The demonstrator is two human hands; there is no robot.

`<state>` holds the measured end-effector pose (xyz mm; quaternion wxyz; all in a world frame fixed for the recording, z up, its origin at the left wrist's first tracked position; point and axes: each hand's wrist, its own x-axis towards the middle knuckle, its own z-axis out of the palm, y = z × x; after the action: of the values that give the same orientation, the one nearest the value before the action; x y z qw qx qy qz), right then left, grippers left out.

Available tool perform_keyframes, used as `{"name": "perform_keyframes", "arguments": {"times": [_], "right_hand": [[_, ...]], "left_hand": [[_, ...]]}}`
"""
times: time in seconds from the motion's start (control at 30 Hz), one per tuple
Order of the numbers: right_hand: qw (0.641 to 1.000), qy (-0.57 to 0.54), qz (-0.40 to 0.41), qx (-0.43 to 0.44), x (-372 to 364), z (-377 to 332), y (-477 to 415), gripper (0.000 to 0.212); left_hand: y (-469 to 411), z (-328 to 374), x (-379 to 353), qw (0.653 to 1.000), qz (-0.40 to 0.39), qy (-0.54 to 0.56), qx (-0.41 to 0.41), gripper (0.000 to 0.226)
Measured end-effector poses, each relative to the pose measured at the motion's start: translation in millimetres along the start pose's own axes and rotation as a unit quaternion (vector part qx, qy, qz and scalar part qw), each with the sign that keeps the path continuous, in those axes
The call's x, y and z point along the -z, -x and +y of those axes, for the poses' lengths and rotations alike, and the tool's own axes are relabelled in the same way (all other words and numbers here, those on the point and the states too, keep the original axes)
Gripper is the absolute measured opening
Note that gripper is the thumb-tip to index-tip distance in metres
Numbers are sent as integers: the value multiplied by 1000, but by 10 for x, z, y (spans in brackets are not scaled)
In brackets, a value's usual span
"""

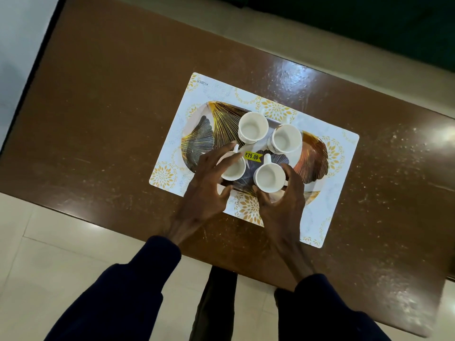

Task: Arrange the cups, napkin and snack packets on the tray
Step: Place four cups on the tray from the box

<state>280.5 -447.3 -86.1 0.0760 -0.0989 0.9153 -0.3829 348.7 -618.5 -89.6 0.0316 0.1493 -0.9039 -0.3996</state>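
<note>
A tray (202, 134) with a gold and grey leaf pattern lies on a white placemat (344, 153). Several empty white cups stand on it: far left cup (253, 127), far right cup (286, 139), near left cup (234, 169), near right cup (268, 175). My left hand (209, 188) curls over the near left cup, fingers touching its rim. My right hand (285, 203) wraps the near right cup from the right side. A yellow price sticker (252, 156) shows between the cups. No napkin or snack packets are in view.
The placemat sits on a brown glossy table (110, 107) whose near edge runs diagonally above a pale tiled floor (49, 242). A dark green surface (369, 25) lies beyond the far edge. My dark sleeves and legs fill the bottom.
</note>
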Motion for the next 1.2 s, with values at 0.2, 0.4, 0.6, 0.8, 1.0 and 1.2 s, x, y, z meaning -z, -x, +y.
{"name": "perform_keyframes", "arguments": {"times": [0.2,0.4,0.6,0.8,1.0,1.2], "right_hand": [[1000,4,-6,9,-7,32,-13,74],[1000,1,-12,8,2,66,-13,73],[1000,2,-10,6,3,75,-25,74],[1000,3,-13,6,21,50,-24,71],[1000,3,-15,-7,30,8,-11,71],[1000,-5,-27,-14,37,-49,-20,81]], "left_hand": [[-21,41,-18,996,56,-49,51,77],[-60,41,-23,998,10,-57,4,86],[-79,19,-34,991,60,-118,15,67],[-98,106,-90,988,49,-67,130,100],[-35,131,-124,993,45,-64,91,78],[-36,124,-126,990,63,-45,115,70]]}}
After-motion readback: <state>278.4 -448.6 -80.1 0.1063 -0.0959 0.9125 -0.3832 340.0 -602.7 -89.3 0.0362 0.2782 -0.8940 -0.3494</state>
